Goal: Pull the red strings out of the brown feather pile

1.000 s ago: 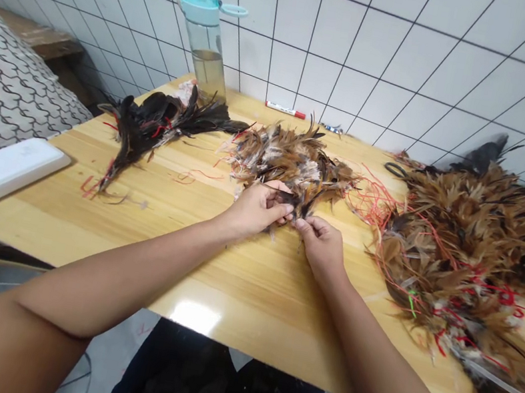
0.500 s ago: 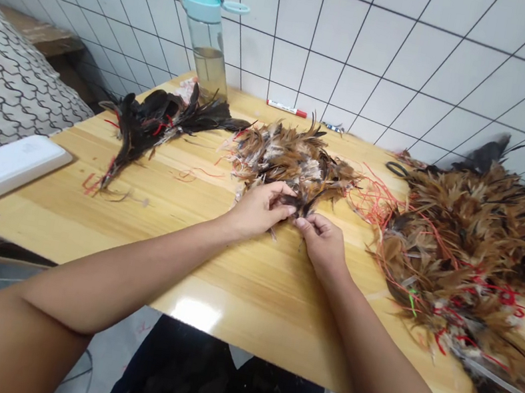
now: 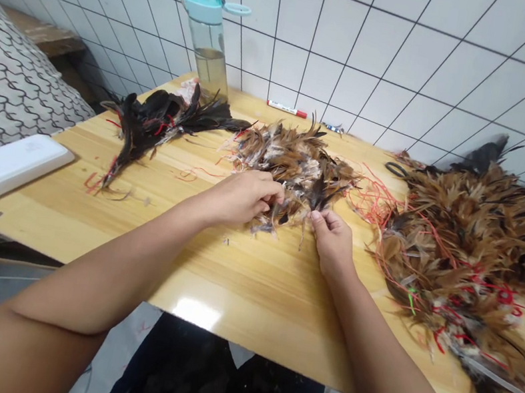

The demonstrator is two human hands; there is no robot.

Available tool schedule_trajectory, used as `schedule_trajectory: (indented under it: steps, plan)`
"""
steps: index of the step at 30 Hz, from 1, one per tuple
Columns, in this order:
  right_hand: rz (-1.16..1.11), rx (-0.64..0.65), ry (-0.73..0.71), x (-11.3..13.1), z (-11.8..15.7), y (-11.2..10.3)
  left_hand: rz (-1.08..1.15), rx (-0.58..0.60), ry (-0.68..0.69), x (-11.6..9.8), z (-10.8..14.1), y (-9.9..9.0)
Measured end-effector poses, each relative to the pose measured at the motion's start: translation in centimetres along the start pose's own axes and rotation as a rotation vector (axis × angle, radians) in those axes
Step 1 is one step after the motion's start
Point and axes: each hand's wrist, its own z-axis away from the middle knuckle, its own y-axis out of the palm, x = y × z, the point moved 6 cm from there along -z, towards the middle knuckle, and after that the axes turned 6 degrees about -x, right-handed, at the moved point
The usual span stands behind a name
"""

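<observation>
The right hand [image 3: 333, 241] pinches a dark feather tuft [image 3: 322, 195] by its base, between thumb and forefinger, probably so the plumes stay free and fanned upward. The tuft is at the near right edge of the mixed feather pile [image 3: 295, 151]. The left hand [image 3: 244, 199] curls over that pile's near edge; whether it grips anything, I cannot tell. The pile sits mid-counter [image 3: 228, 278], presumably for both hands' easy reach, with black feathers [image 3: 145, 128] and brown feathers [image 3: 485, 226] apart on either side, seemingly sorted by colour.

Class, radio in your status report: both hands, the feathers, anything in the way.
Right hand pinching dark feathers. Left hand at near edge of middle feather pile, hold unclear. Bottle well back, not in the hands' way.
</observation>
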Motion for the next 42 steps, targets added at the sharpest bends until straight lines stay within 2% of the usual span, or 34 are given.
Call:
schedule_trajectory:
  steps: [5,9,12,14,18,21,25,33,42]
  plan:
    - [0.009,0.011,-0.008,0.2,0.2,0.2,-0.111,-0.010,0.129,-0.4,-0.1,1.6]
    - [0.013,0.018,-0.010,0.2,0.3,0.3,-0.033,-0.078,0.113,-0.4,-0.4,1.5]
    - [0.036,0.023,-0.014,0.3,0.3,0.3,0.187,-0.223,0.014,-0.3,-0.6,0.1]
    - [0.049,0.030,-0.014,0.3,0.3,0.4,0.413,-0.297,-0.109,0.1,-0.5,-0.5]
    - [0.060,0.039,-0.035,0.4,0.3,0.5,0.865,-0.389,-0.346,1.3,-0.3,0.1]
    - [0.078,0.040,-0.043,0.3,0.3,0.5,0.989,-0.394,-0.452,1.9,-0.3,1.1]
    - [0.108,0.065,-0.045,0.1,0.3,0.7,1.045,-0.326,-0.502,1.8,-0.3,2.3]
    - [0.088,0.097,-0.020,0.0,0.5,1.1,1.167,-0.297,-0.507,0.7,-0.3,4.0]
    - [-0.033,0.183,0.051,-0.2,0.4,1.5,0.958,-0.486,-0.461,0.5,-0.2,3.1]
